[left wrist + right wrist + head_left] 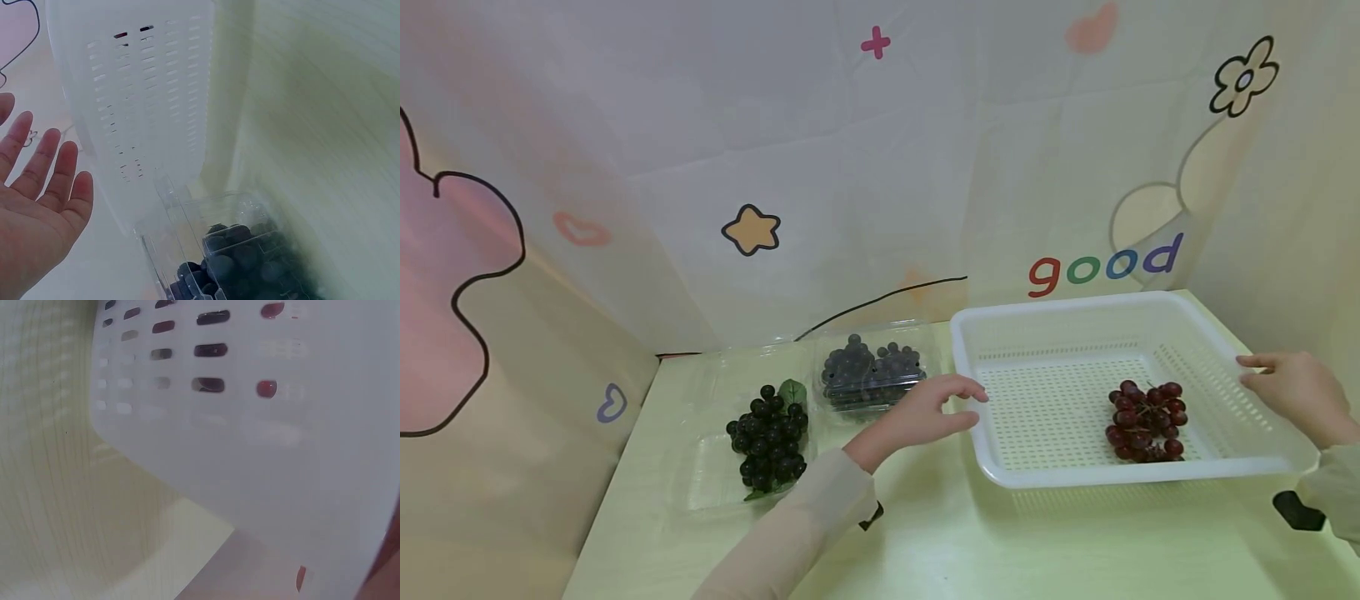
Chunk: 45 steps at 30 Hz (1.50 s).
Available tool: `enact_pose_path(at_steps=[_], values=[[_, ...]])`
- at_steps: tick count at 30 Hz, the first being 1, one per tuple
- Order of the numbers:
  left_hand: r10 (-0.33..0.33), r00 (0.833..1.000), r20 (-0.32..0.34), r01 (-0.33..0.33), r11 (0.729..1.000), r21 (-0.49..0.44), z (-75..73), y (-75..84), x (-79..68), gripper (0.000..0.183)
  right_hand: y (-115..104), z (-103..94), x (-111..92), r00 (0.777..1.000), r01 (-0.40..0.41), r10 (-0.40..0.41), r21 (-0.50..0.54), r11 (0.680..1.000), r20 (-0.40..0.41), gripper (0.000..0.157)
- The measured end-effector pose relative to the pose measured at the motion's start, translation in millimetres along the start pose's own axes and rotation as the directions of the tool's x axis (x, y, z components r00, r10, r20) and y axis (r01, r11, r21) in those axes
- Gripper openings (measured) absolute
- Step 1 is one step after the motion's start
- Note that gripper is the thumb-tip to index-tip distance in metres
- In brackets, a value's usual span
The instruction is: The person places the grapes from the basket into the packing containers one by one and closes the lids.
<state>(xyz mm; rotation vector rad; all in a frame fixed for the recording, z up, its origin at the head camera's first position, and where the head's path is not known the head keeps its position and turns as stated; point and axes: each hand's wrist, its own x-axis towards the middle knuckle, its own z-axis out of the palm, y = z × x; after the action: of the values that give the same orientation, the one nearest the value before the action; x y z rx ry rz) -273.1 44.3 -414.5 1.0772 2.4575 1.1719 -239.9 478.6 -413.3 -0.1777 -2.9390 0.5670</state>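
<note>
On the table (pixel 940 550), at right, stands a white basket (pixel 1075 477), a clear tray (pixel 703 467) and clear box (pixel 930 354) to its left. The left hand (pixel 925 408), fingers apart, and right hand (pixel 1303 396), its hold unclear, flank the rim, perhaps to steady it. Red grapes (pixel 1138 425) lie inside, near right, likely corralled by the walls.

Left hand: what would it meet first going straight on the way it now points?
Probably the left rim of the white basket: in the head view the left hand overlaps it. Height is unclear, so it could pass above.
</note>
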Motion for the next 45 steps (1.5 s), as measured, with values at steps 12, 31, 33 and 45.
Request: enact_pose_path(at_steps=[12,31,33,45], values=[[0.023,1.000,0.011,-0.024,0.995,0.094,4.4,3.2,17.4,0.024,-2,-1.4,-2,0.999,-0.032,0.032,0.012,0.999,0.014,0.035],[0.079,0.993,0.087,-0.108,0.906,0.410,17.6,-7.4,25.6,0.022,2,-4.0,-1,1.000,-0.027,0.027,-0.002,1.000,0.010,0.036],[0.076,0.992,0.097,-0.110,0.905,0.411,18.3,-7.7,25.1,0.022,2,-4.6,-2,1.000,-0.020,0.021,-0.008,1.000,0.009,0.036],[0.113,0.985,0.131,-0.156,0.912,0.380,15.7,-7.1,14.5,0.025,-2,-7.3,-4,0.999,0.008,-0.008,-0.004,1.000,0.035,0.038]])
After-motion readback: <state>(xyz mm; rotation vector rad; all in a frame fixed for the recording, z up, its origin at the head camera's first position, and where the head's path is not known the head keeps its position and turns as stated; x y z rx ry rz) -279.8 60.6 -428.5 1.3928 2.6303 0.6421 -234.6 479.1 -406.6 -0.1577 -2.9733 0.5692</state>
